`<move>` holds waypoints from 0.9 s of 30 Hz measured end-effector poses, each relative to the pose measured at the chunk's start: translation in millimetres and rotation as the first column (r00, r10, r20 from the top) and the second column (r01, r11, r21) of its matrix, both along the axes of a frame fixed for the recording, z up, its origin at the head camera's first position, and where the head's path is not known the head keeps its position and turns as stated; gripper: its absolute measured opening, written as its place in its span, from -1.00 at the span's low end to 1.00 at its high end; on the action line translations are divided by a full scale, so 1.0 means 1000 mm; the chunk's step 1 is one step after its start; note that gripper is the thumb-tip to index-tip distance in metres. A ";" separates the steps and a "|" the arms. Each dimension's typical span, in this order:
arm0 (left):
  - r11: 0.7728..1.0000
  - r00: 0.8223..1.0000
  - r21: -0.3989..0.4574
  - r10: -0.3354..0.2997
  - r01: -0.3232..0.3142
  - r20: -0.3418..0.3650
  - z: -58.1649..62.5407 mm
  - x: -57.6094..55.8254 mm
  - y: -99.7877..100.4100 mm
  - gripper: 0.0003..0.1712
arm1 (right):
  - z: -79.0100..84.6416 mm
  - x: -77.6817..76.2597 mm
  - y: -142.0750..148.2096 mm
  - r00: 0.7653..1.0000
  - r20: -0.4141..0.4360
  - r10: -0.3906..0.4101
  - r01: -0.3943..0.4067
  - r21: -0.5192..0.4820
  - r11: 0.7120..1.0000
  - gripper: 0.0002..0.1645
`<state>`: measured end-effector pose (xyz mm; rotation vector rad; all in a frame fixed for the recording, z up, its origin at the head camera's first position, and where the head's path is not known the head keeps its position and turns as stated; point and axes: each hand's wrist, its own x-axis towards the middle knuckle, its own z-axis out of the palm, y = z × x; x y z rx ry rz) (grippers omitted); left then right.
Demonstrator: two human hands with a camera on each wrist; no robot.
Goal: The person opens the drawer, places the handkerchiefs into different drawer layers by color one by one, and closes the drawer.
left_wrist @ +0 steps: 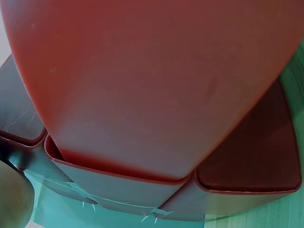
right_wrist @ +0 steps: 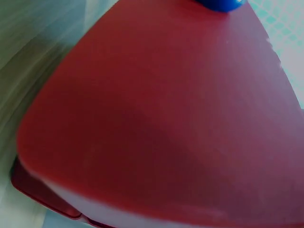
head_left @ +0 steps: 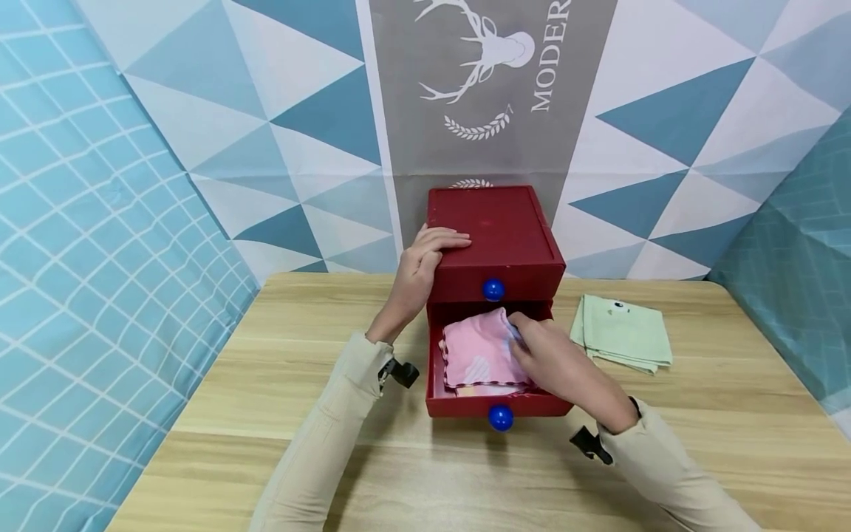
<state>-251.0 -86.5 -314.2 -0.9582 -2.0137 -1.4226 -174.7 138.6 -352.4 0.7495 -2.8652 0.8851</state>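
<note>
A red two-drawer box [head_left: 495,225] stands at the back of the table, its lower drawer [head_left: 459,408] pulled out. My left hand [head_left: 419,266] rests on the box's top left edge, fingers extended over the lid. Inside the drawer lies a folded pink cloth [head_left: 479,340] with a dark-checked edge. My right hand [head_left: 548,351] pinches this cloth at its right side, where a bluish patch shows; the fingertips are partly hidden. The left wrist view is mostly filled by the box's red side [left_wrist: 152,85]. A red drawer front [right_wrist: 142,118] fills the right wrist view.
Right of the box, a folded light green cloth [head_left: 625,332] lies on the wooden table [head_left: 725,428]. Blue round knobs stick out from the upper drawer [head_left: 532,277] and the lower one. A patterned backdrop [head_left: 319,133] stands close behind the box.
</note>
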 end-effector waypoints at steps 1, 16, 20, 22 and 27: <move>1.000 1.000 0.001 0.000 0.000 0.001 0.000 0.000 0.000 -0.49 | 0.000 0.001 -0.001 1.000 -0.022 -0.009 0.009 0.018 1.000 -0.68; 1.000 1.000 0.010 -0.013 0.013 -0.004 0.001 0.001 0.000 -0.51 | 0.018 0.032 0.014 0.967 -0.191 -0.169 0.175 0.010 0.985 -0.64; 1.000 1.000 0.008 -0.014 0.014 -0.007 0.001 0.001 0.000 -0.51 | 0.020 0.048 0.019 0.987 -0.128 -0.101 0.089 -0.100 0.991 -0.92; 1.000 1.000 0.000 -0.003 0.003 -0.001 0.001 0.001 -0.001 -0.50 | 0.018 0.057 0.022 0.999 -0.006 0.034 -0.035 -0.191 0.981 -0.83; 1.000 1.000 -0.013 0.017 -0.017 0.013 -0.002 -0.002 -0.001 -0.48 | -0.007 0.071 0.028 0.750 0.311 0.583 -0.382 -0.516 0.767 -0.59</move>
